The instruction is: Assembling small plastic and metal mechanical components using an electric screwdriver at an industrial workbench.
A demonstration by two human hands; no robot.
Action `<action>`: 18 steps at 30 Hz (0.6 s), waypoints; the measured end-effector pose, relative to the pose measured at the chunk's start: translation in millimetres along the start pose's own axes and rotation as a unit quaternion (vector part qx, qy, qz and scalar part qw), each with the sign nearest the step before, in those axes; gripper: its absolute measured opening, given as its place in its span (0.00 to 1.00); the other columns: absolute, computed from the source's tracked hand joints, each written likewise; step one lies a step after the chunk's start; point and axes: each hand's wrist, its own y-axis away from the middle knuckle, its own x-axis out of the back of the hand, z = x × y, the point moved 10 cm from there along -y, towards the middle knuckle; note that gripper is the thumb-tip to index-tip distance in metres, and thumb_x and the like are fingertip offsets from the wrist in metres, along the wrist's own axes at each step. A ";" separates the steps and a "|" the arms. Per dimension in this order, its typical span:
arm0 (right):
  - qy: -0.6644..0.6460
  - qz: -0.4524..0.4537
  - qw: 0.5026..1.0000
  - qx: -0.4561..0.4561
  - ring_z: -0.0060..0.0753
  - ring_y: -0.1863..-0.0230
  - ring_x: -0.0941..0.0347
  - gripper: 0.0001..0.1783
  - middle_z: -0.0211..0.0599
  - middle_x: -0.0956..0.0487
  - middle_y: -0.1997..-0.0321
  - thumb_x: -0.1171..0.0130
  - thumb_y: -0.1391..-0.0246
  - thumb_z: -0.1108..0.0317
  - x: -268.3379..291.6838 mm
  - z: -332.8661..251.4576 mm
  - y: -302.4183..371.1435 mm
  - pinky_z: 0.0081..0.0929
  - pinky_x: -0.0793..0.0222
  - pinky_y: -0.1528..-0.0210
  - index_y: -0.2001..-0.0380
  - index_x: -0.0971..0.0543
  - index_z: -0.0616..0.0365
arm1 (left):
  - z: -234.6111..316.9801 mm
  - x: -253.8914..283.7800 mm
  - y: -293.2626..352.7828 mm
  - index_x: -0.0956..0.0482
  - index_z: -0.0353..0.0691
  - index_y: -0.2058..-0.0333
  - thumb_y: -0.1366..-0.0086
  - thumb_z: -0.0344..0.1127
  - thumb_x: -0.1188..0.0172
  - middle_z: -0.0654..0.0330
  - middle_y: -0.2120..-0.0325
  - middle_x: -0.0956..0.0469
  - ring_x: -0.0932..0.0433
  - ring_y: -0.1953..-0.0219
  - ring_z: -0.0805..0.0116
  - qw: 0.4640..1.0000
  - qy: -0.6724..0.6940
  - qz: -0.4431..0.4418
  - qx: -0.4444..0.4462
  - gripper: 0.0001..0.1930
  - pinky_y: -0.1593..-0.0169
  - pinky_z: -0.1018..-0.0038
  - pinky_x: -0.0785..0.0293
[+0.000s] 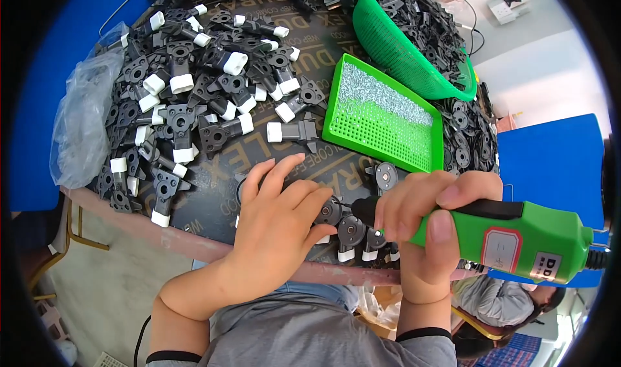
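Observation:
My right hand (440, 228) is wrapped round a green and black electric screwdriver (517, 234), held nearly level. Its dark tip points left at a black plastic part with a round disc (328, 212). The thumb and index finger of my left hand (275, 215) lie on either side of that part, while its other fingers stretch out over the table. Whether the bit touches a screw is too small to tell. Beside it, along the near edge, are similar black disc parts (351, 230) with white end caps. Another disc part (386, 176) lies just beyond the screwdriver tip.
A large pile of black parts with white caps (181, 118) covers the table's left, beside a clear plastic bag (87, 118). A green tray (381, 153) holds small silver screws. Behind it stands a green basket (414, 69) full of black parts. More discs (460, 134) are heaped right.

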 end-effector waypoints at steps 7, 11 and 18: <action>-0.038 -0.024 0.999 -0.015 0.33 0.77 0.27 0.13 0.39 0.25 0.76 0.41 0.46 0.78 -5.7 2.1 -8.7 0.33 0.27 0.72 0.60 0.33 0.59 | 0.8 -0.8 -2.7 0.20 0.38 0.54 0.49 0.38 0.29 0.59 0.57 0.23 0.34 0.39 0.52 1.000 0.002 -0.010 -0.001 0.23 0.36 0.51 0.45; 0.089 0.051 0.992 -0.067 0.28 0.83 0.37 0.19 0.31 0.33 0.82 0.38 0.39 0.59 -3.6 11.9 -5.9 0.30 0.33 0.78 0.59 0.39 0.50 | 2.4 -2.1 -2.5 0.21 0.37 0.54 0.50 0.38 0.29 0.58 0.58 0.23 0.31 0.42 0.54 1.000 0.004 -0.006 -0.007 0.24 0.37 0.53 0.44; -0.008 0.107 0.994 0.035 0.29 0.82 0.34 0.15 0.33 0.32 0.81 0.44 0.36 0.68 30.1 -16.0 -33.7 0.32 0.31 0.78 0.55 0.40 0.52 | 1.7 -5.3 0.2 0.19 0.39 0.54 0.51 0.46 0.28 0.61 0.57 0.21 0.30 0.42 0.55 1.000 -0.019 0.000 0.001 0.26 0.38 0.52 0.44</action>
